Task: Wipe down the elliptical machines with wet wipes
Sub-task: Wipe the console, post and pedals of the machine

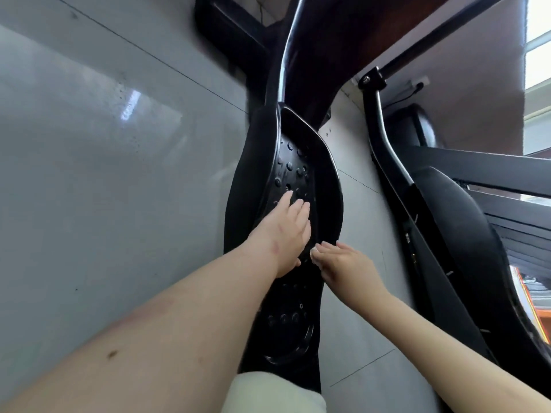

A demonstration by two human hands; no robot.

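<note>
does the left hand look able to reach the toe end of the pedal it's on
Probably yes. The left hand lies flat on the pedal, and the studded surface ahead of its fingers, up to the toe end, is bare.

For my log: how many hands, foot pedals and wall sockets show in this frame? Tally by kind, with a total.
Hands: 2, left hand and right hand
Foot pedals: 2, studded pedal and second pedal to its right
Wall sockets: 1, wall socket
Total: 5
</note>
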